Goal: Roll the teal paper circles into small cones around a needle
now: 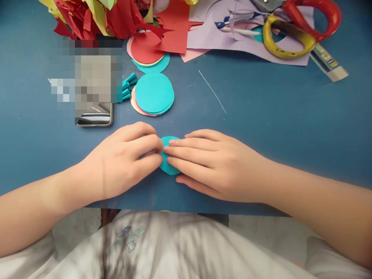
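Note:
A turquoise paper circle [171, 167] lies on the blue table close to its near edge, partly covered by both hands. My left hand [124, 155] has its fingers bent and pinched at the circle's left edge; the fingertips hide the spot they hold. Stretched out flat, the fingers of my right hand [215, 162] press on the circle from the right. Just beyond them sits a stack of paper circles [154, 93], turquoise on top with pink and yellow ones showing below. Small rolled turquoise paper cones [128, 86] touch its left side.
A second stack of circles [147, 46] has red on top. Scissors [287, 42] with red and yellow handles rest on purple paper [247, 44]. A thin white stick [212, 92] lies mid-table. A phone-like object [97, 119], partly blurred, and crumpled coloured paper [90, 19] are at left.

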The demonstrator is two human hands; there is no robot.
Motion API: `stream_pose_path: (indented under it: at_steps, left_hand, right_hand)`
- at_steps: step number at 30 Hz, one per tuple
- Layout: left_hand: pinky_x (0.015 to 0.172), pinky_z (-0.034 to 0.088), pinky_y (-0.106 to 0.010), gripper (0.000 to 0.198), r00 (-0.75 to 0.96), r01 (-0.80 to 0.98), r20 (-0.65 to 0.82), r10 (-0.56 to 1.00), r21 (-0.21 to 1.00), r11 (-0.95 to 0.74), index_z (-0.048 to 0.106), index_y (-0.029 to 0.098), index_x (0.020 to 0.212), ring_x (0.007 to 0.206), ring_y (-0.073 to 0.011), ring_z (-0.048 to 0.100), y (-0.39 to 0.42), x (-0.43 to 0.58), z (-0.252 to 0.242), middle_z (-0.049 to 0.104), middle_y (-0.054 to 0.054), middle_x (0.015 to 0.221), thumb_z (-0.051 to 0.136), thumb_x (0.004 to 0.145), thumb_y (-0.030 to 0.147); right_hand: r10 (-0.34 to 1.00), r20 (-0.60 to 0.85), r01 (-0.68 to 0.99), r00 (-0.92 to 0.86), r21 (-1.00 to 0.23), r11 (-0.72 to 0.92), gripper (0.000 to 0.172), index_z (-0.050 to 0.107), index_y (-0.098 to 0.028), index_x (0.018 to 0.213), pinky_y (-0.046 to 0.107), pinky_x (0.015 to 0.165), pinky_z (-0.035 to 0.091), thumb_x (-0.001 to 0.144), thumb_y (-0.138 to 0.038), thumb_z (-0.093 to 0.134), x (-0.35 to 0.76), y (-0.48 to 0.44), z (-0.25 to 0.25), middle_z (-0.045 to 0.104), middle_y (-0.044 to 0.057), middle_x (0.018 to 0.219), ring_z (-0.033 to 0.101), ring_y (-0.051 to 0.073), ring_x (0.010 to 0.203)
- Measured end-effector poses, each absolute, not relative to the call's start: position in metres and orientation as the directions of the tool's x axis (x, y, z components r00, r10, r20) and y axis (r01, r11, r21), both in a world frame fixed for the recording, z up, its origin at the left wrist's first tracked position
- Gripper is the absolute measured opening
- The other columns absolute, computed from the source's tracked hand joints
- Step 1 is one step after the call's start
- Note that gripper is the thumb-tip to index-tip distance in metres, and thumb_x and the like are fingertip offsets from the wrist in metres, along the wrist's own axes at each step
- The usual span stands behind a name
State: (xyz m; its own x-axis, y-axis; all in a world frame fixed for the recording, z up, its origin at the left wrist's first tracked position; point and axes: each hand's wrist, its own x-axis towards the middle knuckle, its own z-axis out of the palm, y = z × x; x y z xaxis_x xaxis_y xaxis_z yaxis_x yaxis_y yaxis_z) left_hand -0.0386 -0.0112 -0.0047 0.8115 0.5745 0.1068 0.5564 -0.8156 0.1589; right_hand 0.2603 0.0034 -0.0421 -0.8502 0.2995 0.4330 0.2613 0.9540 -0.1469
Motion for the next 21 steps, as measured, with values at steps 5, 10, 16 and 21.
stream_pose_path:
  at_steps: [5, 10, 16, 21]
  left_hand:
    - [0.092, 0.075, -0.046, 0.031, 0.827, 0.537, 0.126, 0.548, 0.115, -0.836, 0.085, 0.017, 0.110, 0.109, -0.0296, 0.086, -0.0087, -0.0374, -0.0006, 0.089, -0.013, 0.125, 0.056, 0.120, 0.013]
    - [0.099, 0.076, -0.051, 0.030, 0.795, 0.590, 0.069, 0.602, 0.141, -0.795, 0.088, 0.023, 0.106, 0.121, -0.0334, 0.087, -0.0139, -0.0388, 0.0025, 0.090, -0.012, 0.131, 0.062, 0.121, 0.027]
    - [0.106, 0.078, -0.050, 0.035, 0.778, 0.605, 0.065, 0.625, 0.190, -0.773, 0.091, 0.024, 0.107, 0.122, -0.0317, 0.088, -0.0140, -0.0402, 0.0016, 0.090, -0.009, 0.133, 0.060, 0.123, 0.029]
    - [0.110, 0.077, -0.047, 0.037, 0.773, 0.595, 0.101, 0.626, 0.227, -0.771, 0.093, 0.018, 0.110, 0.120, -0.0302, 0.088, -0.0146, -0.0374, 0.0023, 0.091, -0.012, 0.131, 0.058, 0.123, 0.021]
  right_hand:
    - [0.321, 0.488, 0.311, -0.812, -0.105, 0.945, 0.030, 0.092, -0.016, 0.114, 0.045, 0.082, 0.071, 0.126, -0.024, 0.066, 0.2565, -0.0010, -0.0417, 0.095, 0.007, 0.116, 0.092, 0.026, 0.109]
    - [0.296, 0.539, 0.279, -0.789, -0.116, 0.953, 0.019, 0.091, -0.015, 0.114, 0.043, 0.078, 0.070, 0.120, -0.015, 0.073, 0.2580, 0.0005, -0.0428, 0.094, 0.006, 0.105, 0.092, 0.028, 0.106]
    - [0.288, 0.547, 0.258, -0.786, -0.133, 0.957, 0.033, 0.084, -0.022, 0.095, 0.039, 0.077, 0.070, 0.119, -0.008, 0.066, 0.2584, 0.0042, -0.0443, 0.085, 0.005, 0.091, 0.090, 0.026, 0.101]
    - [0.289, 0.498, 0.260, -0.818, -0.129, 0.957, 0.031, 0.087, -0.021, 0.106, 0.043, 0.082, 0.074, 0.118, -0.009, 0.062, 0.2600, 0.0047, -0.0450, 0.088, 0.009, 0.103, 0.088, 0.029, 0.108]
